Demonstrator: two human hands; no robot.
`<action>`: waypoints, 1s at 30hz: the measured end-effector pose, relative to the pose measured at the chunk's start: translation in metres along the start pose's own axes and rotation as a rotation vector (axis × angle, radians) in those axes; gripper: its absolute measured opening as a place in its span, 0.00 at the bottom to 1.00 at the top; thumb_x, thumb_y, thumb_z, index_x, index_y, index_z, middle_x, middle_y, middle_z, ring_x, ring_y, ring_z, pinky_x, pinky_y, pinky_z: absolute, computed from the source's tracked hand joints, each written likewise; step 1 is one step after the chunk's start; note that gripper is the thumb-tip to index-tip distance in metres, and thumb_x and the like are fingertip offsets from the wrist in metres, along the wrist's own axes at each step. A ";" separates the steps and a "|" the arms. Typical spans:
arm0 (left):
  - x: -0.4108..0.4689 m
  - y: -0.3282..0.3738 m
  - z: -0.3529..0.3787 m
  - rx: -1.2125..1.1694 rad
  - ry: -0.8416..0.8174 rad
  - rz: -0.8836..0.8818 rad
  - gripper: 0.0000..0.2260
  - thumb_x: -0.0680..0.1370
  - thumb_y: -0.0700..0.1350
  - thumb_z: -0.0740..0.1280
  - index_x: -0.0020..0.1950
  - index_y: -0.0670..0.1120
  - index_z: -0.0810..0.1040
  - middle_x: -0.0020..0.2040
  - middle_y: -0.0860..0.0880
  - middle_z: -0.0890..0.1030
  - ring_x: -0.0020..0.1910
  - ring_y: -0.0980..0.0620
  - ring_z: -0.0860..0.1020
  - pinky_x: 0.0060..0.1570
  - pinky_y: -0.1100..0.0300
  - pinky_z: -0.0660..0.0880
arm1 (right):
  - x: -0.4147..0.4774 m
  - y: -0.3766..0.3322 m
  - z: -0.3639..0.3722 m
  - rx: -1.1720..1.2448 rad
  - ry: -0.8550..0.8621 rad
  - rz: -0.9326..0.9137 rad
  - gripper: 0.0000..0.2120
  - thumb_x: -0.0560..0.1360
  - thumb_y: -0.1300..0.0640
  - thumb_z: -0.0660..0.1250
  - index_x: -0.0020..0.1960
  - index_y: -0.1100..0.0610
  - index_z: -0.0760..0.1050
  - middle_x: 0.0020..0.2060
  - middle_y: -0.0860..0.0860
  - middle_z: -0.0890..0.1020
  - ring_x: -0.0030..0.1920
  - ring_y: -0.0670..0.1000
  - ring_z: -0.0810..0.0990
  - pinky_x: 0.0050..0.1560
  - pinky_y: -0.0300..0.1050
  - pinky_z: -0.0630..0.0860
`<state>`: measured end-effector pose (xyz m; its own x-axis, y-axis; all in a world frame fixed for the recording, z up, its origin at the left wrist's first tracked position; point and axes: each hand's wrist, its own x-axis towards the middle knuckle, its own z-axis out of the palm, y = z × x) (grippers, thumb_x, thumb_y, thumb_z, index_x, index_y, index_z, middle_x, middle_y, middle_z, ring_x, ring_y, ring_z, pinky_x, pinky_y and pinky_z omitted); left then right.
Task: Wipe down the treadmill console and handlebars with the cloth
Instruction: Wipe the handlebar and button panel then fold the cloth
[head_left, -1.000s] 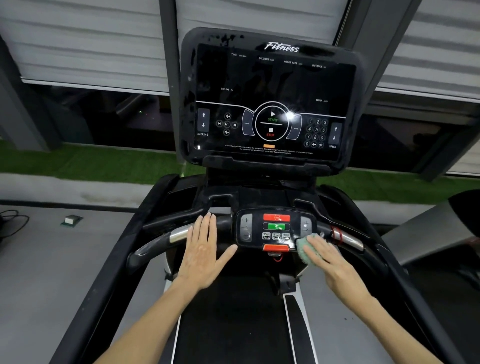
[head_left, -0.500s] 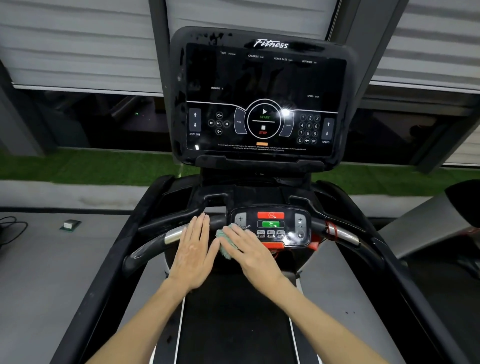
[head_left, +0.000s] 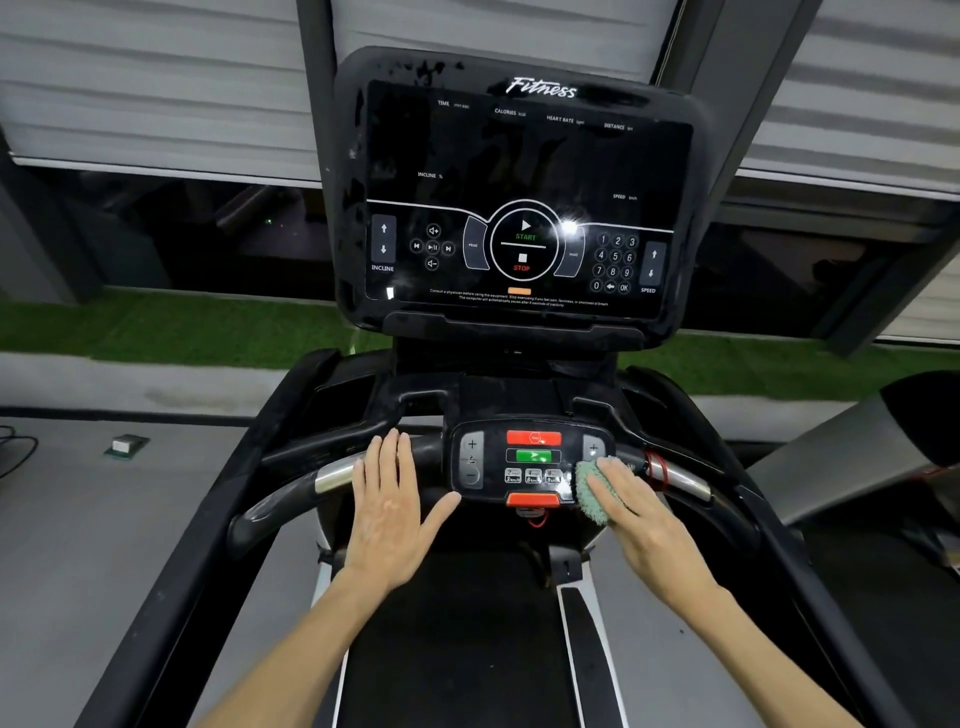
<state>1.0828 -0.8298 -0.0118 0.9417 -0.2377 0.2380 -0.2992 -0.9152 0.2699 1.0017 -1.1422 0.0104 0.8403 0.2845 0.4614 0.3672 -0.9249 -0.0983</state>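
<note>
We press the crumpled pale-green fibre cloth (head_left: 589, 491) against the right edge of the small black button panel (head_left: 530, 462) with the right hand (head_left: 641, 514), fingers flat, not gripping. The left hand (head_left: 387, 509) rests flat, fingers straight, on the curved black handlebar (head_left: 280, 501) left of the panel. We should keep pressure light so no key actuates.

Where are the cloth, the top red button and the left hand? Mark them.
cloth (head_left: 589, 496): head view, green pile beside the fingers.
top red button (head_left: 534, 438): head view, its middle.
left hand (head_left: 387, 504): head view, back of the hand.
</note>
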 end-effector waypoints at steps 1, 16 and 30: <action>0.000 0.000 0.000 0.005 0.002 -0.002 0.43 0.78 0.71 0.42 0.78 0.36 0.55 0.78 0.37 0.60 0.78 0.39 0.55 0.75 0.42 0.54 | 0.002 -0.004 0.003 0.003 -0.004 0.009 0.37 0.67 0.74 0.73 0.73 0.60 0.64 0.73 0.56 0.66 0.74 0.55 0.63 0.68 0.56 0.68; 0.000 0.002 -0.001 0.032 0.017 -0.012 0.43 0.79 0.70 0.41 0.77 0.36 0.59 0.77 0.38 0.63 0.77 0.40 0.59 0.75 0.42 0.59 | 0.144 -0.116 0.031 0.026 -0.106 -0.148 0.18 0.78 0.54 0.62 0.67 0.55 0.70 0.64 0.53 0.72 0.66 0.53 0.69 0.68 0.52 0.67; -0.001 0.001 0.000 0.018 0.026 -0.008 0.44 0.78 0.72 0.41 0.78 0.37 0.57 0.78 0.39 0.61 0.79 0.41 0.55 0.76 0.45 0.53 | 0.104 -0.016 -0.027 0.067 -0.178 0.254 0.17 0.81 0.51 0.56 0.68 0.53 0.69 0.63 0.50 0.75 0.57 0.54 0.77 0.55 0.47 0.74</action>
<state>1.0818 -0.8300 -0.0117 0.9399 -0.2218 0.2597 -0.2883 -0.9229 0.2550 1.0725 -1.1048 0.0833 0.9630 0.0918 0.2534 0.1572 -0.9550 -0.2516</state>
